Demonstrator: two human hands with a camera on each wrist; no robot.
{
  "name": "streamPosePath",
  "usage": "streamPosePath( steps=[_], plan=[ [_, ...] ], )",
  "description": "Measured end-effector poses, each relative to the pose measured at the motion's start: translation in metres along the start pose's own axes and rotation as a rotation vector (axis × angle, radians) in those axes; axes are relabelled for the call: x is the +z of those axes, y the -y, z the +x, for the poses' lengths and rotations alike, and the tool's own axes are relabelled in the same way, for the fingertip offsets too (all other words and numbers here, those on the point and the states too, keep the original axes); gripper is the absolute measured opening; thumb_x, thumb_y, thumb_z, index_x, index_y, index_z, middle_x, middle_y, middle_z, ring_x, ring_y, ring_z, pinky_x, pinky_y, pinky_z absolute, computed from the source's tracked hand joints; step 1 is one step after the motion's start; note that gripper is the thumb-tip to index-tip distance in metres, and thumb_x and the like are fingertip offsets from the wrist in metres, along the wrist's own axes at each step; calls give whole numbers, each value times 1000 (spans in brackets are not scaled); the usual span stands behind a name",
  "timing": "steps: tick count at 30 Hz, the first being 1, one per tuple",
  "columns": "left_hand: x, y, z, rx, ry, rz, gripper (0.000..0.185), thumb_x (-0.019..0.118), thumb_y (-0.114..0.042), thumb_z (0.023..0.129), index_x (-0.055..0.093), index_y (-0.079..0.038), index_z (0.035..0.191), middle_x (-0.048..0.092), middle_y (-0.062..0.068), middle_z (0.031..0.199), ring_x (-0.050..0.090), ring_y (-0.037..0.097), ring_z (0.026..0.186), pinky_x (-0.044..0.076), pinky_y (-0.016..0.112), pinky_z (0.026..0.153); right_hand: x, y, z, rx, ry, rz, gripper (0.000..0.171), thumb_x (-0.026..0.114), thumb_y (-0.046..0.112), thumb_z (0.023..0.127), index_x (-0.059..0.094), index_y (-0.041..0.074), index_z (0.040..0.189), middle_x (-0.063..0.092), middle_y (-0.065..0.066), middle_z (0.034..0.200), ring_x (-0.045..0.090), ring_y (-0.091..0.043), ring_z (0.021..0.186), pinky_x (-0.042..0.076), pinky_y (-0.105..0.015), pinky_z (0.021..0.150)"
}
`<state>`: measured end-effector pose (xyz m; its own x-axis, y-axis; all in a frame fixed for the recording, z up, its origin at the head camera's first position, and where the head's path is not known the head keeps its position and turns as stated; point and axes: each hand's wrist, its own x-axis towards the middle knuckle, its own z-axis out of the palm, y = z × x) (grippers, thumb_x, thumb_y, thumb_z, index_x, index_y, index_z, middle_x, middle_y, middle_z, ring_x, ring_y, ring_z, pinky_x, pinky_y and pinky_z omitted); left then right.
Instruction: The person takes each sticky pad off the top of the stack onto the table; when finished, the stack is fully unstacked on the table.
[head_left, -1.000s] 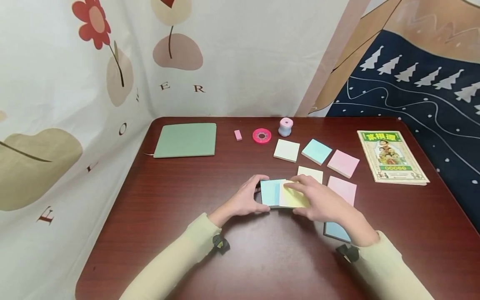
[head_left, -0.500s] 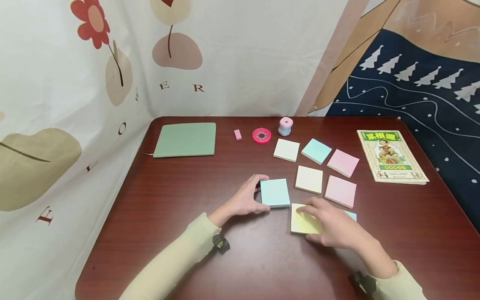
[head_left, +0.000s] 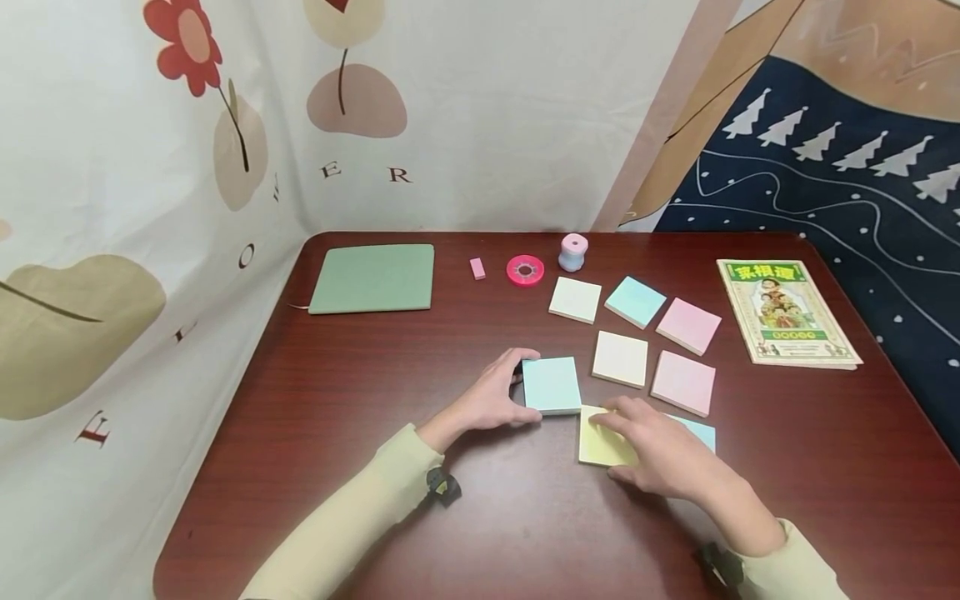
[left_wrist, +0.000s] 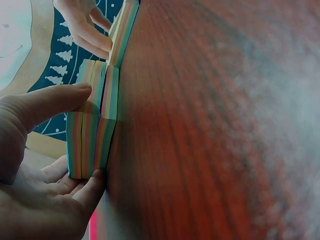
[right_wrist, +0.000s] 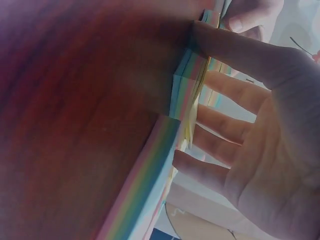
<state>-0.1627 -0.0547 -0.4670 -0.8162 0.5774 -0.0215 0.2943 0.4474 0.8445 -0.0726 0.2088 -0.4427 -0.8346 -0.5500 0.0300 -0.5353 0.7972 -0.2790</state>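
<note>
My left hand (head_left: pixel 491 396) grips a stack of sticky note pads (head_left: pixel 551 385) with a pale blue top, thumb on the near side and fingers on the far side. Layered coloured edges of the stacked pads (left_wrist: pixel 82 145) show in the left wrist view. Just to the right, a yellow-topped sticky note pad (head_left: pixel 600 443) lies by the stack's near right corner. My right hand (head_left: pixel 660 446) holds this pad, its thumb at the near edge and fingers over the top, hiding its right part. Behind that hand, a blue pad (head_left: pixel 697 431) is partly covered.
Beyond the hands lie two cream pads (head_left: pixel 619 359), two pink pads (head_left: pixel 682 382) and another blue pad (head_left: pixel 635 302). Along the back are a green notebook (head_left: pixel 372 278), a small pink block (head_left: pixel 477 268), a pink ring-shaped roll (head_left: pixel 525 270) and a pink-and-blue spool-shaped item (head_left: pixel 573 252). A booklet (head_left: pixel 786 312) lies right.
My right hand has brought the yellow pad from over the blue-topped stack to the right and nearer me, then slightly left against the stack's corner. My left hand has stayed on the stack.
</note>
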Motion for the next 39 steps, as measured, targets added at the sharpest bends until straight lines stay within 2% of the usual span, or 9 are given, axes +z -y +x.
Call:
streamPosePath(
  steps=[6, 12, 16, 22, 27, 33, 39],
  plan=[
    [0, 0, 1, 2, -1, 0, 81, 88, -10, 71, 42, -5, 138, 48, 9, 133, 50, 22, 120, 44, 31, 103, -12, -1, 8, -18, 2, -1, 62, 87, 34, 70, 66, 11, 124, 60, -10, 124, 59, -28, 110, 52, -47, 88],
    [-1, -1, -1, -6, -1, 4, 82, 88, -10, 71, 42, -6, 138, 48, 8, 133, 51, 21, 119, 44, 31, 103, -25, 0, 29, -57, 4, 21, 54, 82, 31, 78, 66, 11, 125, 58, -11, 130, 56, -28, 118, 50, -47, 93],
    [-1, -1, -1, -18, 4, 23, 82, 88, -12, 71, 42, -7, 139, 49, 7, 132, 51, 20, 118, 44, 30, 102, -25, 2, 50, -101, 10, 23, 57, 83, 31, 78, 64, 9, 127, 54, -15, 134, 54, -29, 118, 51, -44, 93],
    [0, 0, 0, -1, 6, 79, 84, 89, -15, 71, 41, -7, 139, 48, 7, 132, 51, 20, 118, 44, 29, 101, -20, 4, 74, -125, 49, 56, 64, 85, 29, 76, 61, 9, 132, 46, -17, 144, 47, -32, 127, 47, -46, 98],
    [0, 0, 0, 20, 6, 143, 86, 89, -17, 70, 41, -7, 140, 48, 8, 135, 50, 21, 119, 42, 33, 103, -14, 4, 85, -135, 87, 57, 67, 86, 27, 75, 59, 10, 134, 46, -15, 143, 47, -31, 125, 49, -44, 96],
    [-1, 0, 1, 39, -4, 190, 86, 89, -17, 69, 41, -8, 140, 50, 7, 133, 50, 21, 117, 42, 37, 102, -9, 0, 92, -154, 56, 116, 66, 86, 23, 73, 60, 10, 132, 52, -12, 134, 51, -28, 117, 50, -41, 91],
    [-1, 0, 2, 30, 7, 167, 87, 90, -14, 69, 41, -7, 140, 49, 7, 133, 51, 20, 118, 44, 30, 101, -7, -4, 93, -152, 57, 147, 62, 85, 23, 74, 61, 11, 130, 53, -10, 132, 51, -26, 114, 51, -39, 88]
  ],
)
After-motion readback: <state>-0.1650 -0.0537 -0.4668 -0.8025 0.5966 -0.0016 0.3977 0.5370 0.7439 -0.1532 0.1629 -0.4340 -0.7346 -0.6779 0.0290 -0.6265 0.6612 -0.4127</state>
